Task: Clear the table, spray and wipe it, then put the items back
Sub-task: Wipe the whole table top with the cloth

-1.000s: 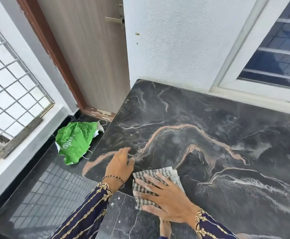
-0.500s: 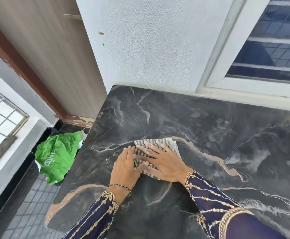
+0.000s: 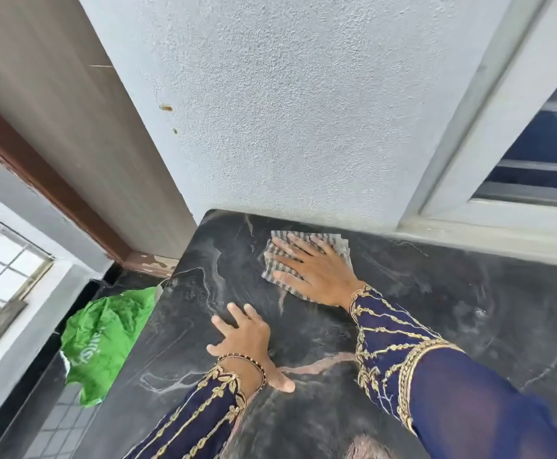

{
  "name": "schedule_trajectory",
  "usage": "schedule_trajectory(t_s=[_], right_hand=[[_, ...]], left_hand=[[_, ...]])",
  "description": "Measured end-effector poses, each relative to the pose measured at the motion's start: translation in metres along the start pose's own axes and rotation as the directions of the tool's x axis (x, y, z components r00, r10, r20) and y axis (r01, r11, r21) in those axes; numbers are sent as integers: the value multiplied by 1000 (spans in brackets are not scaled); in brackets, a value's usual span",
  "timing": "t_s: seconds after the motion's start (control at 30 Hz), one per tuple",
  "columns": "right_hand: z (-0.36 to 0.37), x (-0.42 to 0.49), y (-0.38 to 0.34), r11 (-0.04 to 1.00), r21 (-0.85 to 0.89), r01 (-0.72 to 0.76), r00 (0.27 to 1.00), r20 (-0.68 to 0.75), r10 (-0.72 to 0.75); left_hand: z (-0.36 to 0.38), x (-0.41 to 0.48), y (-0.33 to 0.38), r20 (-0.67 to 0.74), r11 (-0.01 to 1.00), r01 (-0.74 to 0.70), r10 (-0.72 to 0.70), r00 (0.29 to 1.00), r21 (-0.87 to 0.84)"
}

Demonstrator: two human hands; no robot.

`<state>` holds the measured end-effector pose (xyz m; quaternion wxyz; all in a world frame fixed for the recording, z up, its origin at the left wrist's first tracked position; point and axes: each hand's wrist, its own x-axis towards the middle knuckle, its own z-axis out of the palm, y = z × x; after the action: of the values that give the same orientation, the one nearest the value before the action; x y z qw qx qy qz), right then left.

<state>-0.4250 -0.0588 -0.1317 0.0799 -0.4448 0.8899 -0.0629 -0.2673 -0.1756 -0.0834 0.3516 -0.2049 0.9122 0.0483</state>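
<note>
The table (image 3: 469,313) is a black marble slab with pink and white veins, set against a white wall. A folded grey-and-white checked cloth (image 3: 336,241) lies near the table's far left corner, close to the wall. My right hand (image 3: 313,273) presses flat on the cloth with the fingers spread. My left hand (image 3: 247,339) rests palm down on the bare marble, nearer to me and left of the cloth, fingers apart and holding nothing. Both arms wear dark blue sleeves with gold embroidery.
A crumpled green bag (image 3: 105,339) lies on the tiled floor left of the table. A wooden door (image 3: 72,127) with a brown frame stands at the far left. A white-framed window (image 3: 535,160) is above the table's far right.
My right hand has pushed the cloth from the near edge across the marble to the far left corner by the wall. My left hand stayed on the surface behind it.
</note>
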Motion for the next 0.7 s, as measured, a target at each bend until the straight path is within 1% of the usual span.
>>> schedule_trajectory(t_s=[0.13,0.27,0.37,0.47,0.6,0.7], right_hand=[[1,29,21,999,-38,-37,999,-2,36],[1,32,18,998,-26,-55,998,3,55],[-1,17,24,997,-12,-81,997,15,81],[-6,-16,47,994,-18,-107,994,7,107],[-12,-56,79,988,-61,-144,989,6,145],[-12,-61,82,983,-59,-173,985,11,174]], left_hand=[[1,7,-1,24,1000,9,-9,1000,1],[1,3,-5,44,1000,-12,12,999,-9],[1,0,-5,30,1000,-11,11,999,-26],[0,-2,-2,25,999,-4,4,1000,-34],[3,3,-5,-3,1000,-17,17,1000,-5],[6,9,-9,-43,999,-39,39,998,12]])
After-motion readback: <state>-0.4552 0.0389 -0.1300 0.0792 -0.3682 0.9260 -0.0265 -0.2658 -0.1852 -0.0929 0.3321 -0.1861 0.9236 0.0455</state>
